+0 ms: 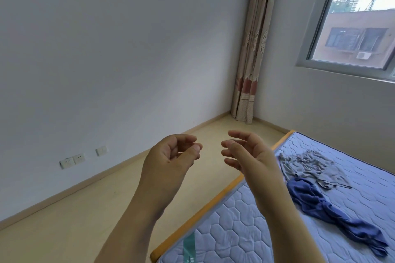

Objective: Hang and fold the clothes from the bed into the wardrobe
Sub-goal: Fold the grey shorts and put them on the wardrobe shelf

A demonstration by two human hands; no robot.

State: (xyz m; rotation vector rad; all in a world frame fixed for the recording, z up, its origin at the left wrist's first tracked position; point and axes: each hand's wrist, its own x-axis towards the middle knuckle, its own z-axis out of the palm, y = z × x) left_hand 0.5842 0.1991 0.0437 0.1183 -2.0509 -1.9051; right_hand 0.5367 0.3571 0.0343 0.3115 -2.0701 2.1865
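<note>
Both my hands are raised in front of me over the floor beside the bed, holding nothing. My left hand (171,156) has its fingers loosely curled toward the thumb. My right hand (245,153) faces it, fingers relaxed and slightly bent. On the quilted blue mattress (235,230) to the right lie two garments: a crumpled grey one (314,166) and, nearer me, a twisted dark blue one (333,213). They touch each other. No wardrobe is in view.
A pale wooden floor (64,230) runs along a white wall with three sockets (73,160) low down. A patterned curtain (252,53) hangs in the corner. A window (359,19) is in the right-hand wall above the bed.
</note>
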